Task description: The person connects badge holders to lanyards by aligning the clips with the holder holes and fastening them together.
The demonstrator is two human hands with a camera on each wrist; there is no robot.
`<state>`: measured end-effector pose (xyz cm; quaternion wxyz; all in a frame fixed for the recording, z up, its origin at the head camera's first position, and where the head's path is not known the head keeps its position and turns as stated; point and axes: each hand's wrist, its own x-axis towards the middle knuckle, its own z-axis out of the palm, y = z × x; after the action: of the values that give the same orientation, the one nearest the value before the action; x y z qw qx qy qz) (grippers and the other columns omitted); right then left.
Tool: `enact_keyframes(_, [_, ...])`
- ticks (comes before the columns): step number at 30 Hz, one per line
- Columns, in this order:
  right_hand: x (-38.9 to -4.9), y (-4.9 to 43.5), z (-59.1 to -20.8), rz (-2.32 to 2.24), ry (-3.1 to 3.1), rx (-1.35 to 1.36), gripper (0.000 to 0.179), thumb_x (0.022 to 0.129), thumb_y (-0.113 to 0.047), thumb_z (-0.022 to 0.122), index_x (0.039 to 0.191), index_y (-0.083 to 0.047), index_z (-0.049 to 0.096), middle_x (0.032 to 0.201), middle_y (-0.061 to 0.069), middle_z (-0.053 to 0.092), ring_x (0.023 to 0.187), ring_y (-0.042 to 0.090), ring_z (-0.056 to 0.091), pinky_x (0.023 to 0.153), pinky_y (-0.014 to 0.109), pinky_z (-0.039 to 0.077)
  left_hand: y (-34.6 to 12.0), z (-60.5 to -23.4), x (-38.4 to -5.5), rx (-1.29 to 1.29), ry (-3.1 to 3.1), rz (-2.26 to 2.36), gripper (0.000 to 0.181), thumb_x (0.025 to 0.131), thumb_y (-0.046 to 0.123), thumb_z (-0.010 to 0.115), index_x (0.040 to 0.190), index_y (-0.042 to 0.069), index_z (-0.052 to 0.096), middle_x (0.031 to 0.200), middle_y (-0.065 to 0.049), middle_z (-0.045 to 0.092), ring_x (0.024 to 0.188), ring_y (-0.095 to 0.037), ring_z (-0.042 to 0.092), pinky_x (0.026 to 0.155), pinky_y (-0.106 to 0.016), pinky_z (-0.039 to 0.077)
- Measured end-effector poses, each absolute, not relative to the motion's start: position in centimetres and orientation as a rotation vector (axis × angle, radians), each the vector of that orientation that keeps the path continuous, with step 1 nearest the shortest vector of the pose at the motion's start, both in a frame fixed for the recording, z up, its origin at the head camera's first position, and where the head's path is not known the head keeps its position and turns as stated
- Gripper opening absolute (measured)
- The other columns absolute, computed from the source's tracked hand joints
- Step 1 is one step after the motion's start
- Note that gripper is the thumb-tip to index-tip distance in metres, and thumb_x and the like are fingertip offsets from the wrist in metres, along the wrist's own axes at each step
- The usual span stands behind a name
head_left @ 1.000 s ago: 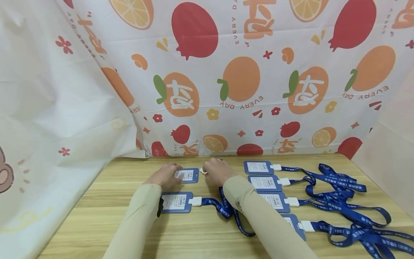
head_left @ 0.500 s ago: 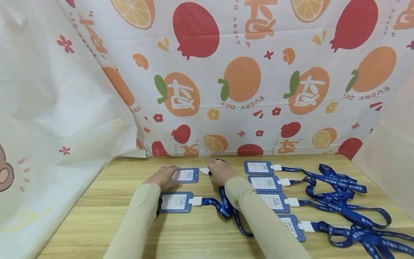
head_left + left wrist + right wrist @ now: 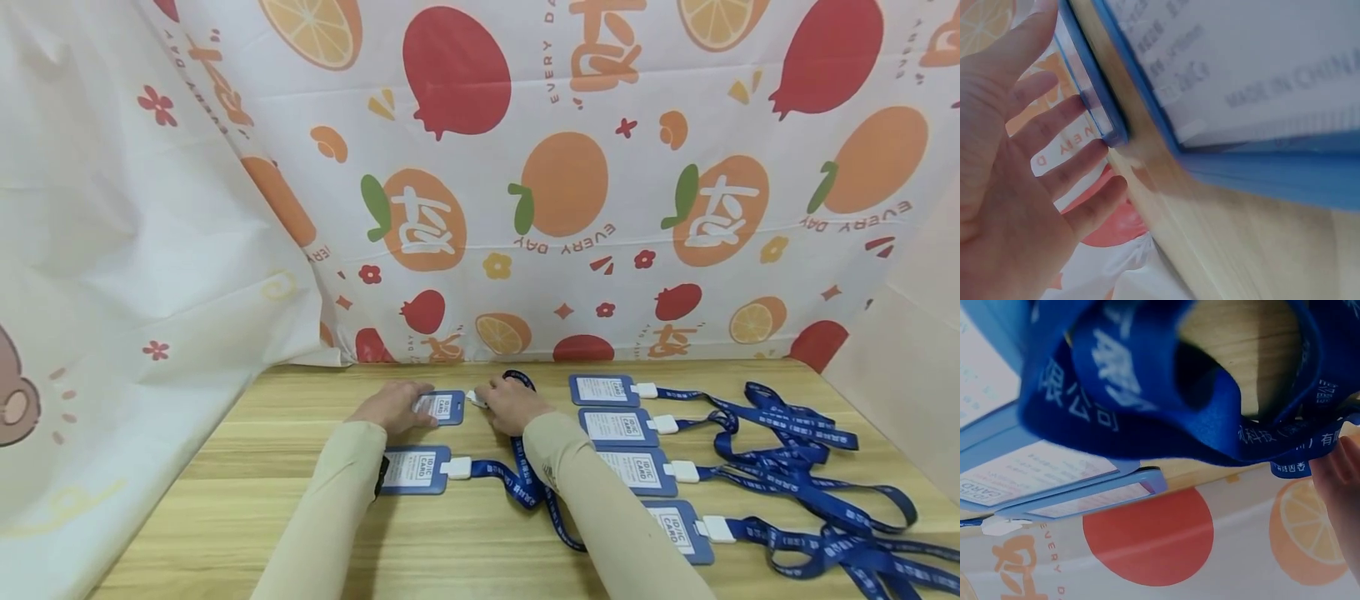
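In the head view my left hand (image 3: 393, 407) spans the left end of a blue ID card holder (image 3: 448, 408), thumb along its near edge and fingers along its far edge. The left wrist view shows fingertips (image 3: 1100, 149) at that holder's rim. Just right of it, my right hand (image 3: 512, 405) pinches a blue lanyard (image 3: 522, 454) near its white clip (image 3: 475, 398). A small gap separates the clip from the holder's slot. Nearer to me lies another ID card holder (image 3: 416, 471), joined to its lanyard by a white clip (image 3: 459, 468); my left wrist partly covers it.
Several more blue ID card holders (image 3: 606, 389) lie in a column on the right, their lanyards (image 3: 798, 425) heaped at the table's right side. My right forearm covers part of the lower ones. A fruit-print cloth (image 3: 555, 275) hangs behind the wooden table (image 3: 225, 500).
My left hand first drew back a little from the card holder, then moved right over it. My right fingers shifted on the lanyard by its clip, and a strap loop now shows behind them.
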<state>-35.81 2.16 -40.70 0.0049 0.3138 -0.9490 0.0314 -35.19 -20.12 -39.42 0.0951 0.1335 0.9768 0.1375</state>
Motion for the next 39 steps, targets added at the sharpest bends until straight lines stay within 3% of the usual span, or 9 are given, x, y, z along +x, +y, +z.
enact_keyframes(9, [-35.8, 1.2, -41.2, 0.040, -2.908, 1.017, 0.034, 0.099, -0.024, 0.069, 0.130, -0.012, 0.066, 0.119, 0.008, 0.068, 0.106, 0.023, 0.062, 0.096, 0.035, 0.050, -20.7, -39.8, -34.6, 0.500, 2.975, 0.333, 0.045, 0.091, 0.021, 0.078, 0.128, -0.001, 0.067, 0.131, -0.022, 0.063, 0.128, -0.041, 0.053, 0.109, -0.054, 0.039])
enact_keyframes(16, [-35.3, 0.3, -41.2, 0.044, -2.863, 0.951, 0.023, 0.098, -0.015, 0.070, 0.120, -0.014, 0.075, 0.105, 0.004, 0.070, 0.097, 0.017, 0.065, 0.088, 0.029, 0.054, -21.0, -39.4, -34.2, 0.490, 2.986, 0.256, 0.042, 0.089, 0.020, 0.080, 0.125, 0.002, 0.070, 0.128, -0.020, 0.065, 0.123, -0.039, 0.057, 0.107, -0.053, 0.042])
enact_keyframes(25, [-35.5, 0.7, -41.8, 0.047, -2.773, 0.923, 0.021, 0.094, -0.009, 0.073, 0.112, -0.016, 0.079, 0.103, 0.002, 0.074, 0.096, 0.018, 0.068, 0.085, 0.029, 0.056, -20.4, -39.3, -34.7, 0.528, 2.967, 0.181, 0.037, 0.089, 0.019, 0.080, 0.121, 0.003, 0.071, 0.122, -0.017, 0.067, 0.115, -0.036, 0.061, 0.105, -0.051, 0.045])
enact_keyframes(39, [-35.5, 2.2, -41.3, 0.226, -2.795, 1.023, 0.021, 0.090, -0.002, 0.073, 0.108, -0.011, 0.081, 0.107, 0.002, 0.075, 0.104, 0.020, 0.067, 0.094, 0.035, 0.053, -19.4, -38.7, -34.9, 0.371, 2.901, 0.303, 0.037, 0.086, 0.012, 0.081, 0.121, 0.006, 0.072, 0.122, -0.015, 0.067, 0.106, -0.029, 0.060, 0.103, -0.052, 0.046])
